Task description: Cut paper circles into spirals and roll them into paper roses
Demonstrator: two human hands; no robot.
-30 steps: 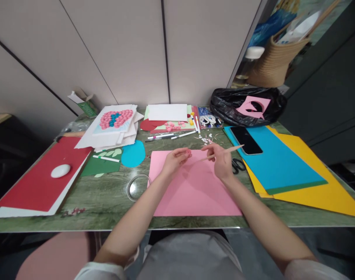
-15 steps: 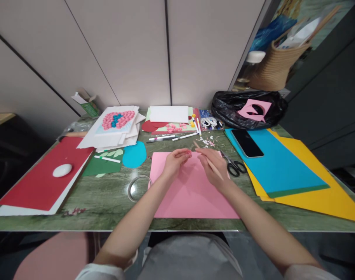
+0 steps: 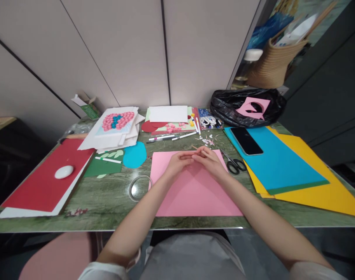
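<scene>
Both my hands meet over the far edge of a pink paper sheet point(image 3: 195, 190) lying on the green marble table point(image 3: 107, 194). My left hand point(image 3: 177, 162) is pinched closed at the fingertips, which touch those of my right hand; what it holds is hidden. My right hand point(image 3: 214, 161) is closed round a thin wooden stick point(image 3: 194, 147), of which only the tip shows beyond the fingers. Black-handled scissors point(image 3: 235, 166) lie just right of my right hand.
A phone point(image 3: 246, 140) rests on a blue sheet point(image 3: 282, 165) over yellow sheets point(image 3: 326, 190) at the right. Behind them sits a black bag point(image 3: 224, 107). Markers point(image 3: 171, 136), a tape ring point(image 3: 139, 188), a blue paper circle point(image 3: 133, 154), white sheets with pink coils point(image 3: 117, 119) and a red sheet point(image 3: 37, 186) lie left.
My right hand swung the stick from pointing right to pointing away, then moved left until its fingertips met my left hand. The small pink piece at my left fingertips is now hidden.
</scene>
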